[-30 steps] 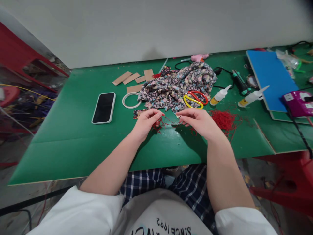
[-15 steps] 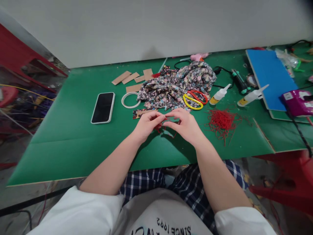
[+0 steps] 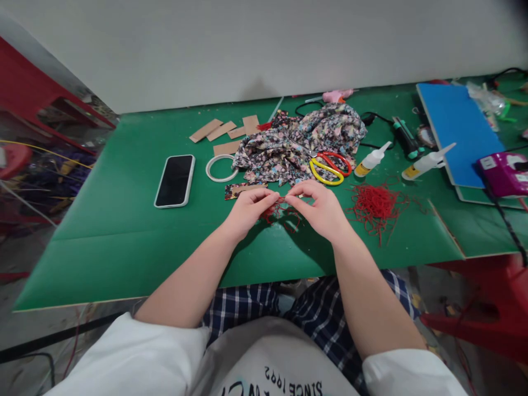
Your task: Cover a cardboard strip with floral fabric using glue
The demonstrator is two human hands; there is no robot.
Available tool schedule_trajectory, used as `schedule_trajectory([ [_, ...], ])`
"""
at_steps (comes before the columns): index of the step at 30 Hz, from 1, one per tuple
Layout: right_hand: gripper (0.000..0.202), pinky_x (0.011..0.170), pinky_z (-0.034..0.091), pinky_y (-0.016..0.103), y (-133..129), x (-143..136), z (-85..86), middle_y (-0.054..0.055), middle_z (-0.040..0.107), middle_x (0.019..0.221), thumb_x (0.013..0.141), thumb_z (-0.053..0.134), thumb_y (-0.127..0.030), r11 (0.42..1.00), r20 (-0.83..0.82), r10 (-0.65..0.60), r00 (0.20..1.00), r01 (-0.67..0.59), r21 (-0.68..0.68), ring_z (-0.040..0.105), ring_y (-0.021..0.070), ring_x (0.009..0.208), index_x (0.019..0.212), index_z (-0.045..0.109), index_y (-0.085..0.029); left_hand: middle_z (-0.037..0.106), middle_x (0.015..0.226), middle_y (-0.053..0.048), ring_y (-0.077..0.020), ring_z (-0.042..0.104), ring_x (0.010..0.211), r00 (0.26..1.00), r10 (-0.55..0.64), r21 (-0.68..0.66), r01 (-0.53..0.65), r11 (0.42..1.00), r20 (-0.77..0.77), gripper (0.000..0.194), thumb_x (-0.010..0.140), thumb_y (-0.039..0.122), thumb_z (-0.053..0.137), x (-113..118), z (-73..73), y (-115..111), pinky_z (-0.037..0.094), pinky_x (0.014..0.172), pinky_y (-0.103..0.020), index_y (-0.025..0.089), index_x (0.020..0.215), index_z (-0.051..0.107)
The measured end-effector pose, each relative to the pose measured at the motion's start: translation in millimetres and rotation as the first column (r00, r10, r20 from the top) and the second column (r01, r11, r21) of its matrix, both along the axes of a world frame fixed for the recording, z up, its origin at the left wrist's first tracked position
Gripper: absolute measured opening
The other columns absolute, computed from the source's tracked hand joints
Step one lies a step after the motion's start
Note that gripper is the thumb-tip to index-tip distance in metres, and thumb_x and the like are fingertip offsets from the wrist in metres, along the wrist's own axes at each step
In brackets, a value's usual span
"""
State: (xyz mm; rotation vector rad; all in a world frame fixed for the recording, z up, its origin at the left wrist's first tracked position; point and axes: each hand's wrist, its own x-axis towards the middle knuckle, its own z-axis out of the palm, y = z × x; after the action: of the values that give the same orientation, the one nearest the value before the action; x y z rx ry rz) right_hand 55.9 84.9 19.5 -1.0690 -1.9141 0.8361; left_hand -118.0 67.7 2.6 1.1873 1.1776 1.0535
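Observation:
Thin red strands (image 3: 278, 209) hang between my two hands over the green table (image 3: 124, 231). My left hand (image 3: 249, 210) pinches them between thumb and forefinger. The fingertips of my right hand (image 3: 319, 209) are closed on the same strands, a short way to the right. Past my hands lies crumpled floral cloth (image 3: 272, 154), with scissors (image 3: 329, 168) with red and yellow handles at its right end. A strip of floral cloth and card (image 3: 243, 190) is just beyond my left hand. To the right rests a pile of red strands (image 3: 375, 203).
A phone (image 3: 175, 181) and a tape roll (image 3: 221, 168) are at the left, below cardboard pieces (image 3: 206, 131). Two glue bottles (image 3: 372, 160), a green-black tool (image 3: 406, 137), a blue board (image 3: 454, 132) and a purple device (image 3: 503, 173) stand or lie to the right.
My right hand's thumb and forefinger have closed together on the strands; before, they were spread apart. The hand has shifted slightly to the right. My left hand has hardly moved.

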Motion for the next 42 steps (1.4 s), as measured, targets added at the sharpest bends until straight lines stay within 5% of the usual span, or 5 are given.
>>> schedule_trajectory([
  [8, 0.008, 0.059, 0.045, 0.025, 1, 15, 11.4, -0.002, 0.062, 0.068, 0.075, 0.061, -0.027, 0.975, -0.203, -0.075, 0.976, 0.029, -0.221, 0.056, 0.0097, 0.062, 0.074, 0.061, -0.019, 0.057, 0.061, 0.002, -0.0071, 0.048, 0.054, 0.999, 0.028, 0.006, -0.027, 1.000, -0.040, 0.027, 0.076, 0.042, 0.063, -2, 0.5, 0, 0.037, 0.052, -0.019, 0.016, 0.077, 0.068],
  [18, 0.012, 0.056, 0.043, 0.023, -1, 18, 13.8, -0.002, 0.063, 0.069, 0.075, 0.061, -0.030, 0.961, -0.199, -0.046, 0.979, -0.011, -0.276, 0.053, 0.0085, 0.060, 0.074, 0.063, -0.018, 0.064, 0.097, -0.005, -0.0154, 0.057, 0.095, 0.926, 0.168, 0.398, -0.022, 0.917, -0.337, 0.028, 0.087, 0.036, 0.048, -4, -0.6, 2, 0.042, 0.088, -0.029, 0.019, 0.084, 0.071],
  [26, 0.019, 0.056, 0.041, 0.024, -3, 12, 11.7, 0.000, 0.064, 0.070, 0.078, 0.057, -0.035, 0.963, -0.051, 0.050, 0.997, -0.062, -0.263, 0.053, 0.0096, 0.060, 0.077, 0.066, -0.019, 0.068, 0.098, -0.005, -0.0170, 0.060, 0.096, 0.960, 0.079, 0.326, 0.013, 0.945, -0.268, 0.034, 0.089, 0.042, 0.045, 1, 3.0, -4, 0.043, 0.089, -0.028, 0.019, 0.095, 0.069],
  [32, 0.012, 0.080, 0.044, 0.033, -3, 10, 6.3, 0.002, 0.066, 0.084, 0.079, 0.059, -0.028, 0.999, 0.093, 0.047, 0.995, -0.048, 0.016, 0.058, 0.0160, 0.084, 0.078, 0.069, -0.022, 0.065, 0.095, -0.006, -0.0159, 0.059, 0.091, 0.988, 0.027, 0.247, 0.012, 0.969, -0.155, 0.042, 0.090, 0.047, 0.038, 2, 1.8, -6, 0.043, 0.085, -0.028, 0.018, 0.107, 0.064],
  [42, 0.008, 0.075, 0.046, 0.029, -6, 7, 13.6, 0.001, 0.064, 0.078, 0.078, 0.059, -0.024, 0.997, 0.006, 0.039, 0.999, -0.039, 0.063, 0.059, 0.0142, 0.079, 0.075, 0.066, -0.021, 0.044, 0.053, 0.004, -0.0083, 0.040, 0.050, 0.921, -0.243, 0.128, 0.292, 0.948, -0.303, 0.046, 0.088, 0.052, 0.037, 4, 8.6, -10, 0.033, 0.050, -0.020, 0.014, 0.073, 0.060],
])
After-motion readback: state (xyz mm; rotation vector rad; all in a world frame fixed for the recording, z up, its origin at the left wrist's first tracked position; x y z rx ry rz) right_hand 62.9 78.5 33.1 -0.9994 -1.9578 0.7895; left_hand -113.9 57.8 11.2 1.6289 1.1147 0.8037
